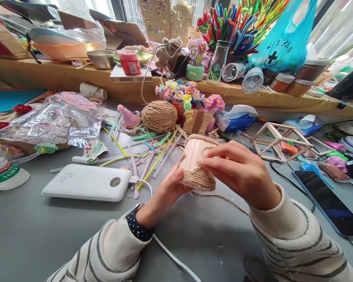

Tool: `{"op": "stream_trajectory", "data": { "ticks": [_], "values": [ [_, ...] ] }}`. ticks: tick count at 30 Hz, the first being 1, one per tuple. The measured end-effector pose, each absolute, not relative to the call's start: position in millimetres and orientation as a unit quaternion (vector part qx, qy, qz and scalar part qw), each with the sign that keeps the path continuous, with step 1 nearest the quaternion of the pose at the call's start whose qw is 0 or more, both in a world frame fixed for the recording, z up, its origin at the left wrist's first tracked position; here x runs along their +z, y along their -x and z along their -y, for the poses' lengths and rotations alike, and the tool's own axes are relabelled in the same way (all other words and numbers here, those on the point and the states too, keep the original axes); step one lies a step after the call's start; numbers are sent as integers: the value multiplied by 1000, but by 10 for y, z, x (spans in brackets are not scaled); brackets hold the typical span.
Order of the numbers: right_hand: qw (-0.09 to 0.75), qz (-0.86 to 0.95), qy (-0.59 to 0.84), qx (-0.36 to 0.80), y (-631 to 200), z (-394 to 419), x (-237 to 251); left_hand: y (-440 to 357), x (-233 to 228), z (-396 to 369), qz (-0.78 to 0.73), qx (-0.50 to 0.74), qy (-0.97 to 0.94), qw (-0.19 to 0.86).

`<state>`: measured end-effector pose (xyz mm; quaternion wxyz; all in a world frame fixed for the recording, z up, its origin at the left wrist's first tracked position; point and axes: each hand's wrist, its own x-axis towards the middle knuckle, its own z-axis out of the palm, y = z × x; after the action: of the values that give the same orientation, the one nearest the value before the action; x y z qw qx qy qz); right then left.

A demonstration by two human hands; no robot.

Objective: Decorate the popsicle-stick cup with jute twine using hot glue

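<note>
Pale wood, in flat strips set side by side, makes up the small cylinder point(191, 158) between the 2 hands, with coarse twine point(198, 181) wound in rows around its base. The left hand point(166, 192) curls snugly round its lower part at 8 o'clock, thumb against the wall; the right hand point(242, 172), at 3 o'clock, has its fingertips pinched together on twine at the cylinder's front. A loose strand point(225, 198) trails beneath over the smooth grey table point(217, 246). Seen from the cylinder, a round, fibrous twine ball point(159, 116) sits at 11 o'clock, fuzzy flowers point(187, 98) at 12, thin straws point(153, 166) and a glossy white power bank point(85, 182) at 9, an angular wooden frame point(281, 141) at 3, and a flat, dark phone point(326, 199) nearer 4.
</note>
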<state>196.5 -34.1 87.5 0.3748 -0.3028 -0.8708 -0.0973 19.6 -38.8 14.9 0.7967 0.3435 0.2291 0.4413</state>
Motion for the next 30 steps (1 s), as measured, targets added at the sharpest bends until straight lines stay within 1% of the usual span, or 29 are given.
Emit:
{"op": "stream_trajectory", "data": {
  "ticks": [8,12,15,17,19,24,27,30],
  "values": [
    [405,850,327,-84,-1992,347,899,-209,210,385,-267,456,-330,782],
    [413,831,365,-76,-2113,316,935,-178,277,336,-284,527,-296,744],
    [415,819,391,-57,-2203,242,858,-121,318,282,-288,582,-281,707],
    [403,824,398,-28,-2214,178,724,-82,337,254,-290,612,-284,679],
    [364,847,387,-5,-2170,117,540,-55,348,237,-286,632,-290,660],
    [306,883,356,23,-1969,33,93,-49,342,229,-273,632,-303,659],
    [287,892,350,27,-1931,18,-25,-58,320,235,-273,621,-300,671],
    [279,893,352,29,-1957,7,-41,-59,302,241,-277,609,-301,680]
  ]
}}
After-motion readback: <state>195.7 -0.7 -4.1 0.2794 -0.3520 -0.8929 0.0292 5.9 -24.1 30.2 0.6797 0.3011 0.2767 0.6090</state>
